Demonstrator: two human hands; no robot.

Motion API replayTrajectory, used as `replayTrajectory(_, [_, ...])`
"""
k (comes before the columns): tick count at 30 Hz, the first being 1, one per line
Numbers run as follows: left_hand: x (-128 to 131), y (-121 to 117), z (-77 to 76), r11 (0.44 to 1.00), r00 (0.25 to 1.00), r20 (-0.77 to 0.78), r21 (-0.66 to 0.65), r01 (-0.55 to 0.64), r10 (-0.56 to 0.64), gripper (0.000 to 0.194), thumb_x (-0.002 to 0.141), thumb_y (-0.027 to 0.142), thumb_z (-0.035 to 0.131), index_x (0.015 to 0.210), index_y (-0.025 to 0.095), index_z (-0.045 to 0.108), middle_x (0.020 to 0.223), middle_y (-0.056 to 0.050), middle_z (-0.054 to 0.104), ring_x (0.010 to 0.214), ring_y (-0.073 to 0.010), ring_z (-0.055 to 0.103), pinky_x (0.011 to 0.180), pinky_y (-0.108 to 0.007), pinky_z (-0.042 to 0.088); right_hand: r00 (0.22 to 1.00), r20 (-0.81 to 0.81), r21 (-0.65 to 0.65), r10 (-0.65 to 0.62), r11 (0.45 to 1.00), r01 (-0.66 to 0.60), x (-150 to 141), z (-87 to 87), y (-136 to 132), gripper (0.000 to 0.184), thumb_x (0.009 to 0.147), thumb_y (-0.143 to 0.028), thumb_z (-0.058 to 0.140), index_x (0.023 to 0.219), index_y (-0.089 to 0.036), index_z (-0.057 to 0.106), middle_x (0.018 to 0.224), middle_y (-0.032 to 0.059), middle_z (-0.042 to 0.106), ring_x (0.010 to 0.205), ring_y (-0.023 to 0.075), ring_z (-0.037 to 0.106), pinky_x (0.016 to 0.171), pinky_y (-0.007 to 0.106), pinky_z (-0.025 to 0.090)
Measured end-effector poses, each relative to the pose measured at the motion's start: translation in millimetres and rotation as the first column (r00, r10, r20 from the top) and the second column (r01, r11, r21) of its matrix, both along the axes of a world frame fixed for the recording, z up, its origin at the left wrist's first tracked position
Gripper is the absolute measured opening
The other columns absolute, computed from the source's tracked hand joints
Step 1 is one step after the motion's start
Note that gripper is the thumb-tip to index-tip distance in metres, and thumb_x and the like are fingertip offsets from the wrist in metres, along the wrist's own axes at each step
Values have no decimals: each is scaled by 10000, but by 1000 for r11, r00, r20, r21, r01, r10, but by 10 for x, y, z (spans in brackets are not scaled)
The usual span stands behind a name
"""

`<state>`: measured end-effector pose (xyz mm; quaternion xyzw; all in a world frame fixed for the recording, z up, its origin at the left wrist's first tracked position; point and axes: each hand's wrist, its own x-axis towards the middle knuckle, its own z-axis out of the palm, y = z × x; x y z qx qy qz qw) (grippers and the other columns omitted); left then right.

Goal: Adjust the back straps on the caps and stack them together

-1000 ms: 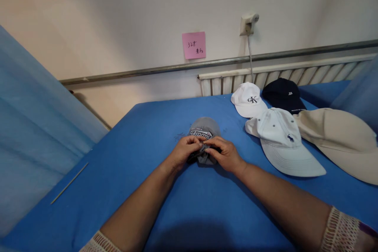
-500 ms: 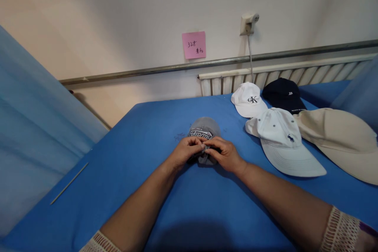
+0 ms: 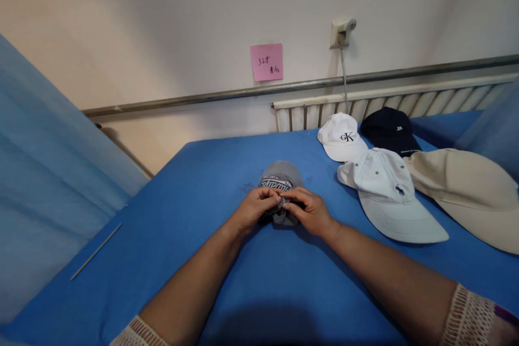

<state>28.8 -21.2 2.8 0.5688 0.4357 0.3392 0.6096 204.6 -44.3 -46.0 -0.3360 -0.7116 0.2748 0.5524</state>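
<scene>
A grey cap (image 3: 284, 172) with white lettering lies on the blue-covered table (image 3: 178, 194), its printed side away from me. Both hands meet at its near edge. With thumb and fingertips, my left hand (image 3: 258, 205) pinches the cap's fabric there. My right hand (image 3: 308, 210) pinches the same spot from the other side, its thumb and forefinger close to the left fingertips. A small pale bit shows between the fingers, too small to name. The hands hide part of the cap's near side.
To the right are a white cap (image 3: 340, 132), a dark navy cap (image 3: 387, 127), a pale cap (image 3: 383, 186) with a horse logo and a large beige cap (image 3: 470, 186). A thin stick (image 3: 95, 252) lies at left. Behind are a radiator (image 3: 310, 117) and metal rail (image 3: 203, 98).
Hardly anything differs. My fingertips have shifted very slightly at the grey cap's edge, and the pale bit between them shows less.
</scene>
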Motion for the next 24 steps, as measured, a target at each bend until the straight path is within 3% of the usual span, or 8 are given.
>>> replayTrajectory(6, [-30,7,40,997,997,-22,27,79,-78,251,663,269,724,563,117,551,954,-83,659,632,-95,508,574,-244,348,999,13,-2,49,999,-49,-4,-7,-12,261,857,-242,620,1106,-291,684,972,30,693,896,179,650,813,328,517])
replayTrajectory(12, [-13,-10,20,1000,999,38,9,14,-14,280,677,333,760,615,112,599,882,-58,656,600,-78,497,564,-232,352,999,-38,-62,33,997,-35,-8,6,-5,228,845,-258,624,1061,-275,694,960,28,697,898,180,649,826,332,510])
replayTrajectory(16, [2,-9,-7,998,998,37,-17,-52,53,294,662,365,788,689,111,641,730,-29,636,549,-73,478,545,-225,354,997,-76,-181,3,983,-16,-14,-17,-9,220,822,-293,645,1035,-244,671,949,26,704,851,182,657,781,327,522])
replayTrajectory(21, [-35,8,-11,999,996,83,-34,-6,9,291,681,367,784,779,117,673,911,-78,680,673,-114,574,636,-245,426,987,-159,-252,-1,967,-39,-14,-27,-9,201,812,-319,653,986,-220,646,922,28,707,828,183,668,769,324,529])
replayTrajectory(24, [-38,5,-7,999,997,74,-32,0,2,284,669,355,794,754,118,662,880,-67,675,640,-98,552,608,-231,414,985,-174,-251,1,967,-45,-15,-9,-11,203,810,-321,654,985,-218,639,936,32,704,852,187,670,787,325,527])
